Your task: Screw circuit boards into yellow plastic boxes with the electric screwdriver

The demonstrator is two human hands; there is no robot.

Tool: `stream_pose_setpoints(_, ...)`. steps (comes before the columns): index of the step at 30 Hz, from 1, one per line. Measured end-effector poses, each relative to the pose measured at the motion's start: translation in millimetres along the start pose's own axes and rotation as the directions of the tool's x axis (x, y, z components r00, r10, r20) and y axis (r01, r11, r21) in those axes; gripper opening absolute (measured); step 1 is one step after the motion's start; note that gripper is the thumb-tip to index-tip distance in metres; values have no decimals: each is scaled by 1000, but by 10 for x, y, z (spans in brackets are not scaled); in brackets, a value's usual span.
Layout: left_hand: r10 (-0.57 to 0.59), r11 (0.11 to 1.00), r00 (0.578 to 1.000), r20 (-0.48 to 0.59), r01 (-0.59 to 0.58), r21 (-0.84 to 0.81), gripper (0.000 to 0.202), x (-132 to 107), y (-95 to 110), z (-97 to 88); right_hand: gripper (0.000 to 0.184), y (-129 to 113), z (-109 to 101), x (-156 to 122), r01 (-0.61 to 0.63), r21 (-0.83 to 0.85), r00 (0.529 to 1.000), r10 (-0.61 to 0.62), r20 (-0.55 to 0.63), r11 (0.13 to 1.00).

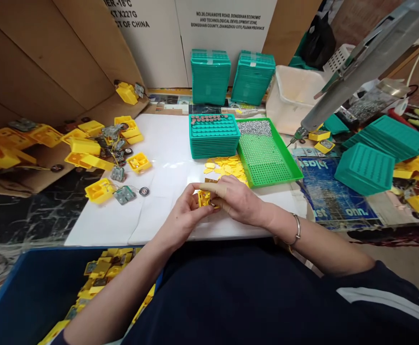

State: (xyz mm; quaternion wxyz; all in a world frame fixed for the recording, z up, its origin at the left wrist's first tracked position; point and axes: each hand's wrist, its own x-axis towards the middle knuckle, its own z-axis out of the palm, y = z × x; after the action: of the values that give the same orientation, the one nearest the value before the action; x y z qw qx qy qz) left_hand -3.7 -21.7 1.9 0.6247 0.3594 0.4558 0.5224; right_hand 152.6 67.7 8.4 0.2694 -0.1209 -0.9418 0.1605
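Both hands meet over the white mat [166, 158] near its front edge. My left hand [183, 211] and my right hand [236, 199] are closed together on one small yellow plastic housing [204, 198]. A bandage wraps my right index finger, which lies across the top of the part. Just beyond the hands lies a heap of small yellow plates [227, 167]. A silver bracelet [297, 230] sits on my right wrist.
A green tray of tiny screws [266, 153] and a stack of teal trays [213, 136] stand behind the hands. Loose yellow housings with wired boards [112, 158] lie at left. A blue bin [26, 287] holds more. A hanging electric screwdriver [356, 62] points down at right.
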Motion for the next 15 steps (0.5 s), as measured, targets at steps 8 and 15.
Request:
stream_pose_setpoints(8,7,1000,999,-53,-7,3,38,33,-44,37,36,16,88,-20,-63,-50,998,62,-17,997)
stream_pose_setpoints(15,-29,993,993,-113,16,-117,40,38,7,-5,35,7,-93,-62,-130,381,974,190,-124,916)
